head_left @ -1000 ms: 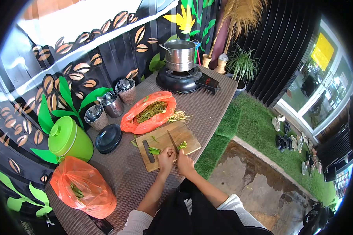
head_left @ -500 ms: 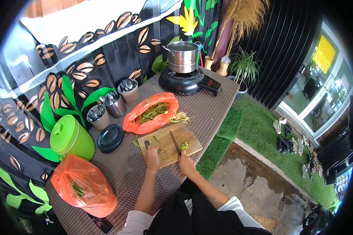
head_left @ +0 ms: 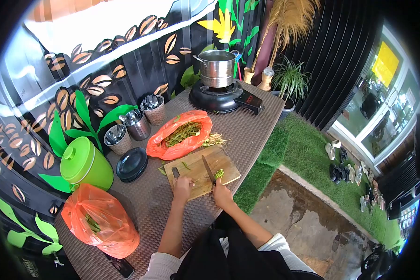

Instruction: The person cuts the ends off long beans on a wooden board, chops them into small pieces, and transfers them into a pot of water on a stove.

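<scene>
My right hand (head_left: pixel 223 196) is wrapped round the handle of a knife (head_left: pixel 207 167), whose blade lies across the wooden cutting board (head_left: pixel 198 187). Beside the blade sits a small heap of chopped greens (head_left: pixel 219 173). My left hand (head_left: pixel 184 187) rests on the board's near left part with its fingers curled closed; whether anything is in them is hidden. Just beyond the board, an open orange plastic bag (head_left: pixel 156 147) holds green stalks (head_left: pixel 184 134), and pale root ends (head_left: pixel 214 140) lie against its right side.
A metal pot (head_left: pixel 217 72) stands on a black portable stove (head_left: pixel 210 100) at the far end. Along the wall are cutlery cups (head_left: pixel 152 112), black plates (head_left: pixel 131 164) and a green lidded bucket (head_left: pixel 86 165). A tied orange bag (head_left: pixel 105 219) and a phone (head_left: pixel 121 267) are at left.
My left hand has shifted slightly and its fingers look more curled in, and the bit of green by them no longer shows. The knife and my right hand have stayed almost still.
</scene>
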### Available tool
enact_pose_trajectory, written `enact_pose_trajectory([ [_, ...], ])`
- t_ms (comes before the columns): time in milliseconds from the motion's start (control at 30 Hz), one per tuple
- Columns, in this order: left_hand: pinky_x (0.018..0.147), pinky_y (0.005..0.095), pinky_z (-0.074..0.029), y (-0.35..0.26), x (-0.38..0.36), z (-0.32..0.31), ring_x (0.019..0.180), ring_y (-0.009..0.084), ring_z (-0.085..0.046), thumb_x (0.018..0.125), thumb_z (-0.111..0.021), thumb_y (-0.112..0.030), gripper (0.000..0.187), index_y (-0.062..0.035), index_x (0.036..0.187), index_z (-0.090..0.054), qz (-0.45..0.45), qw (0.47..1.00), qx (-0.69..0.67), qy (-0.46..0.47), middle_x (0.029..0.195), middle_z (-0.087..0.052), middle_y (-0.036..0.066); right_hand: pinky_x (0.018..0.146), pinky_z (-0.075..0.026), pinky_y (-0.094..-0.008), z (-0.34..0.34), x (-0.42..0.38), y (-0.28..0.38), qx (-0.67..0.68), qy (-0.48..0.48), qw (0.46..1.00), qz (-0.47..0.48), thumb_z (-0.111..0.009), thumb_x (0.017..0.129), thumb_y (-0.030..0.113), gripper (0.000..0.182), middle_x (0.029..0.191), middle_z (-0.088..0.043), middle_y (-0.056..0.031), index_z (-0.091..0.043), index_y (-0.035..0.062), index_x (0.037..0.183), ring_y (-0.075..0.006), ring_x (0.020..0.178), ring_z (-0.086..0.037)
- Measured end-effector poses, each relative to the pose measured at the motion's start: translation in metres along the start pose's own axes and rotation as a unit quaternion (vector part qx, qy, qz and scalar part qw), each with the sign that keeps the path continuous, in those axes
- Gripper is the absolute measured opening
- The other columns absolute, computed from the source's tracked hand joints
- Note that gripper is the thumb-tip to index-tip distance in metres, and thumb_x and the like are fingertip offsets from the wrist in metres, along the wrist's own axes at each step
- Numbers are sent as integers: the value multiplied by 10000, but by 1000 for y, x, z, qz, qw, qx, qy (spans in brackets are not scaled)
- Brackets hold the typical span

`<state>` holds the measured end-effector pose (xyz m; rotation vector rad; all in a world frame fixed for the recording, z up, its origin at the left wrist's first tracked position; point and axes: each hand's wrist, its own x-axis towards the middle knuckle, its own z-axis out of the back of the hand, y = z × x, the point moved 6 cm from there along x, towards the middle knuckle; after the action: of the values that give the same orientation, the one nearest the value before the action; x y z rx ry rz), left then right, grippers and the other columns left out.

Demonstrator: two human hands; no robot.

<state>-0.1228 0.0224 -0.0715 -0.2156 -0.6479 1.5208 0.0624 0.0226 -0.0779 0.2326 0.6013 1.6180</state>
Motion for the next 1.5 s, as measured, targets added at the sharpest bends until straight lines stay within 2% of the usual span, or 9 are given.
enact_pose_trajectory([
  [433, 839, 374, -333, -20, -8, 3, 905, 259, -556, 838, -578, -134, 33, -102, 844, -581, -27, 998, -48, 36, 845, -586, 84, 723, -504, -531, 2, -4, -2, 5, 6, 1000, -4, -427, 927, 241, 390, 886, -625, -282, -339, 3, 1223, -439, 820, -635],
  [533, 852, 388, -324, -24, -5, 5, 920, 275, -551, 858, -559, -126, 43, -93, 881, -573, -31, 997, -68, -17, 883, -586, 107, 713, -506, -529, 5, -4, -1, 0, 5, 1000, 10, -432, 931, 246, 378, 879, -624, -282, -346, 0, 1206, -439, 814, -634],
  [633, 836, 413, -359, -29, 4, 5, 910, 302, -558, 864, -559, -102, 49, -67, 898, -566, -7, 994, -107, 10, 883, -596, 125, 699, -508, -527, 9, -5, 0, -5, -13, 999, 39, -441, 934, 250, 348, 861, -624, -283, -362, 1, 1165, -441, 801, -634],
  [733, 784, 402, -432, -43, 14, 16, 867, 312, -598, 843, -583, -56, 57, -34, 894, -570, -31, 976, -210, -48, 855, -624, 140, 675, -505, -535, 14, -12, 4, -4, -29, 998, 59, -462, 925, 244, 344, 813, -623, -282, -370, -5, 1144, -450, 766, -629],
  [900, 667, 270, -489, -57, 21, 0, 733, 139, -657, 819, -650, -42, 79, -2, 887, -640, -33, 937, -346, -42, 807, -688, 91, 653, -499, -543, 14, -23, 1, -10, -10, 997, 76, -478, 919, 238, 360, 766, -626, -275, -369, -13, 1152, -452, 733, -624],
  [1233, 636, 257, -480, -50, 25, -33, 673, 122, -636, 827, -641, -39, 68, 9, 875, -647, 62, 925, -376, 0, 762, -686, 74, 639, -501, -540, 21, -15, -12, -5, -38, 999, 36, -469, 929, 250, 301, 759, -624, -270, -386, 6, 1083, -446, 731, -627],
  [1300, 644, 303, -512, -51, 28, -22, 708, 212, -678, 792, -664, -45, 88, 14, 855, -650, -13, 946, -322, -17, 784, -685, 130, 640, -501, -541, 20, -15, -11, -1, -31, 999, 32, -468, 930, 252, 297, 757, -623, -269, -386, 6, 1074, -447, 734, -627],
  [1400, 649, 322, -517, -48, 27, -10, 690, 235, -675, 779, -667, -47, 77, 11, 829, -658, -35, 968, -244, -36, 764, -680, 142, 645, -499, -543, 21, -14, -12, -4, -33, 999, 29, -466, 931, 249, 285, 761, -624, -271, -388, 7, 1058, -450, 739, -625],
  [1500, 656, 325, -516, -46, 18, -8, 684, 241, -670, 752, -669, -26, 69, 3, 815, -673, 24, 978, -206, 34, 750, -676, 150, 653, -497, -549, 20, -13, -13, 2, -22, 999, 27, -463, 931, 246, 286, 772, -625, -275, -390, 3, 1062, -455, 744, -624],
])
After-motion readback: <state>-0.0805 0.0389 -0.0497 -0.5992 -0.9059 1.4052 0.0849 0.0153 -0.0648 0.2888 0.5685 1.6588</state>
